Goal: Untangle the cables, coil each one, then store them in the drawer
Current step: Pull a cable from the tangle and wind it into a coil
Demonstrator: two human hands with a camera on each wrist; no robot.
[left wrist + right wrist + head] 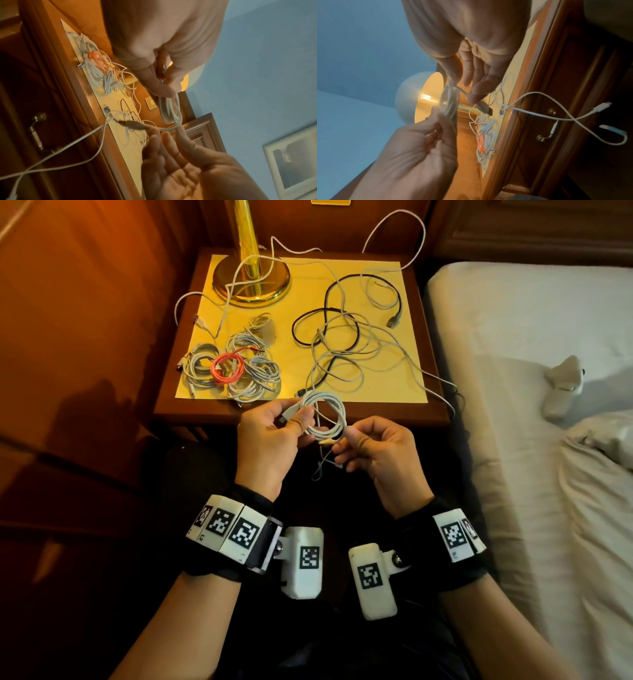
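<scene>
both hands up in front of the surface, lower-centre of head view, clear of its near edge. left hand curled round the white coil, thumb and fingers pinching the loops plus one plug end, prob. so the turns don't spring apart. right hand curled too, fingertips pinching the loose tail at the coil's lower right; looks like the last bit is being wrapped or tucked. coil hangs in air betw. the hands, touching nothing else.

on the surface: finished coils bunched centre-left, incl. a pink one, kept apart from the tangle at centre-right. sorted vs unsorted, i'd guess. lamp base upper left, a white lead draped over it.

room: bare strip along the near edge betw. the pile and the tangle, good for setting this coil down. some tangle strands spill over the right edge toward the bed, snag risk. drawer handle shows in right wrist view, with a white lead hanging across the drawer front; needs clearing before the drawer is pulled.
</scene>
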